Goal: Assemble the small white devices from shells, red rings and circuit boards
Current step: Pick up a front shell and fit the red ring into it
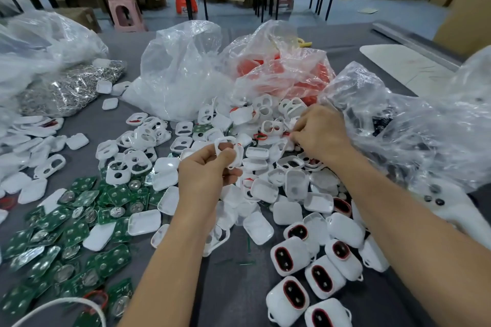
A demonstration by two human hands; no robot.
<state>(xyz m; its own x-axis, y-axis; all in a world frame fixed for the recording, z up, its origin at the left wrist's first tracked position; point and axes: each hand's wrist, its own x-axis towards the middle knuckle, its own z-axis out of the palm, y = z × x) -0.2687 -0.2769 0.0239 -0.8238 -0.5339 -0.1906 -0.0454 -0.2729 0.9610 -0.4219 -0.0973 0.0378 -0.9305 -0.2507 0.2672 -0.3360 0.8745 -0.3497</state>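
Observation:
My left hand [206, 171] holds a white shell [230, 152] with an oval opening, raised above the pile at the table's middle. My right hand [317, 133] reaches into the heap of white shells [265, 125], its fingertips pinching at a red ring [288, 135]; the fingertips are partly hidden. Green circuit boards [66, 225] lie scattered at the lower left. Several assembled white devices [316, 271] with red-rimmed oval windows sit at the lower right.
Clear plastic bags surround the pile: one with white parts [180, 69], one with red rings [281, 71], one with dark parts [414, 127], and shiny metal pieces [69, 87] at the left. The grey table [239, 287] shows bare cloth between my forearms. Stools and tables stand behind.

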